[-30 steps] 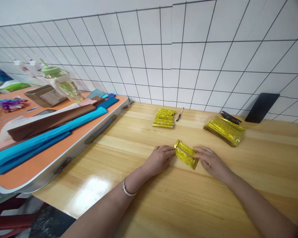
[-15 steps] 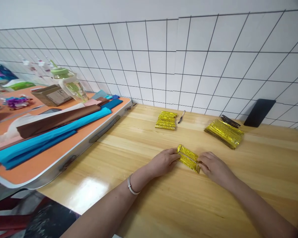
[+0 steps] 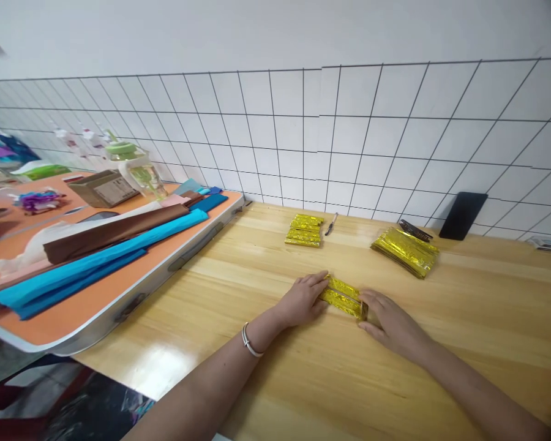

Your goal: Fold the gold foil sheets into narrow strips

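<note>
A folded piece of gold foil paper (image 3: 342, 294) lies on the wooden table between my hands, a pale seam running along its length. My left hand (image 3: 303, 298) holds its left end, covering that corner with the fingertips. At the other end, my right hand (image 3: 386, 318) has thumb and fingers closed around the right edge, where a short flap stands up. Beyond them lie a small group of folded gold foil pieces (image 3: 303, 230) and, to the right, a thick stack of gold foil sheets (image 3: 406, 251).
A pen (image 3: 331, 224) lies beside the folded pieces. Behind the stack are a black stapler-like object (image 3: 414, 231) and a dark phone-like slab (image 3: 463, 215) leaning on the tiled wall. At left, an orange table (image 3: 64, 300) bears blue and brown paper rolls, a cardboard box (image 3: 103, 188) and a bottle (image 3: 140, 174).
My right hand has shifted its grip on the foil's right end, with fingers and thumb now spread wider around it. My left hand still holds the left end. The camera view has tilted up slightly.
</note>
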The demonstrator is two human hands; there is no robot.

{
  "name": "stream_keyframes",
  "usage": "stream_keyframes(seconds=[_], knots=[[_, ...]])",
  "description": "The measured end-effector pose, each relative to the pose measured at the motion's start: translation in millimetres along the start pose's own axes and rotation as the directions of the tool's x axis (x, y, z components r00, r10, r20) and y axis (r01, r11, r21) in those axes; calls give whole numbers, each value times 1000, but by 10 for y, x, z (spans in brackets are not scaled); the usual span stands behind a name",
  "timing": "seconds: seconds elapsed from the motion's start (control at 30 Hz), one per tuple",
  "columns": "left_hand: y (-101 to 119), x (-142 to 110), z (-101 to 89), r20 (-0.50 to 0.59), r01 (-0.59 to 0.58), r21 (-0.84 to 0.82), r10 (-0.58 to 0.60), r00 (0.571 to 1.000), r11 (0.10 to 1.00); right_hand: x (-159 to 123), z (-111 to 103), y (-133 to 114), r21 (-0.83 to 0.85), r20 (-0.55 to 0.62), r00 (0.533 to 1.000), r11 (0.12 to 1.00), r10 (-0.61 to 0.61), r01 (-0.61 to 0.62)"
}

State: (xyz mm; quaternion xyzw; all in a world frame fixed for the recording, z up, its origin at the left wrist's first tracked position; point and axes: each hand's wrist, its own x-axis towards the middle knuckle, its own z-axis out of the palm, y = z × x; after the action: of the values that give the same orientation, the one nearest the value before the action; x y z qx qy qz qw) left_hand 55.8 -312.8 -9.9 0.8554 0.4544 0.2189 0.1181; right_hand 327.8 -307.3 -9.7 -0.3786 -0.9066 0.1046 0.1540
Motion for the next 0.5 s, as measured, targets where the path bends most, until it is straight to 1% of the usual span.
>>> stream_keyframes(seconds=[0.13,0.27,0.37,0.5], knots=[[34,-39,6,102,-81,117,69,992,990,-33,48,29,-45,-39,998,998,-50,49],[19,-54,-9,154,-147,174,121,981,974,-27,64,90,-95,-22,997,993,-69,66],[-56,22,-29,173,-171,185,139,975,968,48,84,186,-128,-19,998,990,-57,54],[-201,220,-39,179,-163,178,131,975,970,216,109,360,-146,-46,999,989,-21,14]])
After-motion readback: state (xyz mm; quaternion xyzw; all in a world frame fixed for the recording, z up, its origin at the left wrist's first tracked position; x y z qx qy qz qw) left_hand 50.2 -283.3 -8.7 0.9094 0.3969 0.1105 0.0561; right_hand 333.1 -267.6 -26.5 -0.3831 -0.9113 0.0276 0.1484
